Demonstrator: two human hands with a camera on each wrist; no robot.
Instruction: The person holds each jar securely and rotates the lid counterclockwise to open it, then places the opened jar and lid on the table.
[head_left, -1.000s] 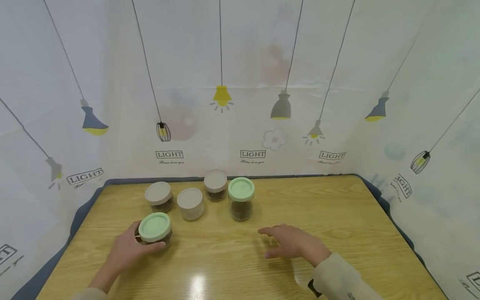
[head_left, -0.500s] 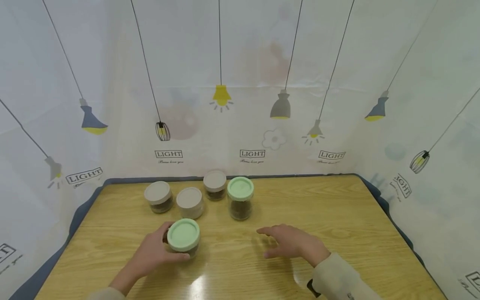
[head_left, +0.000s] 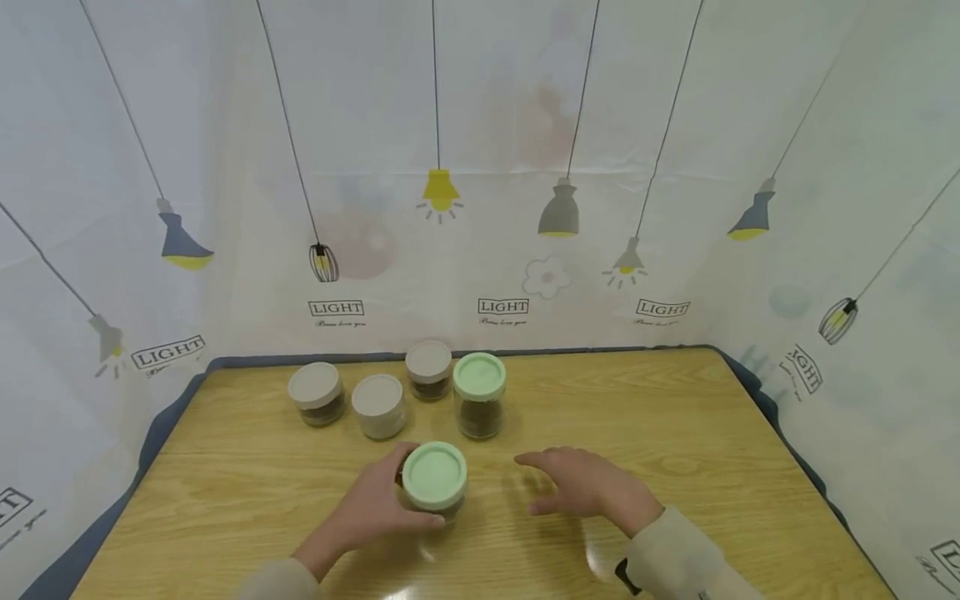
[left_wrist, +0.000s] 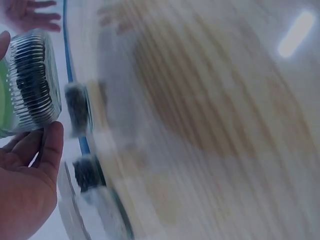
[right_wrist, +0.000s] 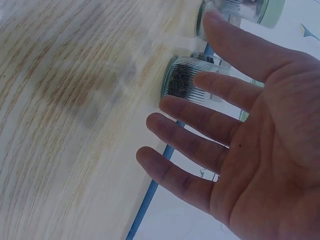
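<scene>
My left hand (head_left: 378,504) grips a ribbed glass jar with a pale green lid (head_left: 435,476), fingers on one side and thumb on the other. Dark contents show through the jar's ribbed wall (left_wrist: 34,80) in the left wrist view, where wood shows beside it. My right hand (head_left: 588,486) is held over the table to the right of that jar, holding nothing. Its fingers (right_wrist: 187,130) are spread and nearly straight in the right wrist view. Behind the held jar stands a taller green-lidded jar (head_left: 480,396) with dark contents.
Toward the back left stand three grey-lidded jars: one at the left (head_left: 317,393), a pale one (head_left: 378,406) and one at the rear (head_left: 429,369). The wooden table (head_left: 645,408) ends at a blue edge against a white lamp-print sheet (head_left: 480,250).
My left hand has carried the green-lidded jar rightward across the table, from the left side to front of the taller jar. My right hand has stayed in place.
</scene>
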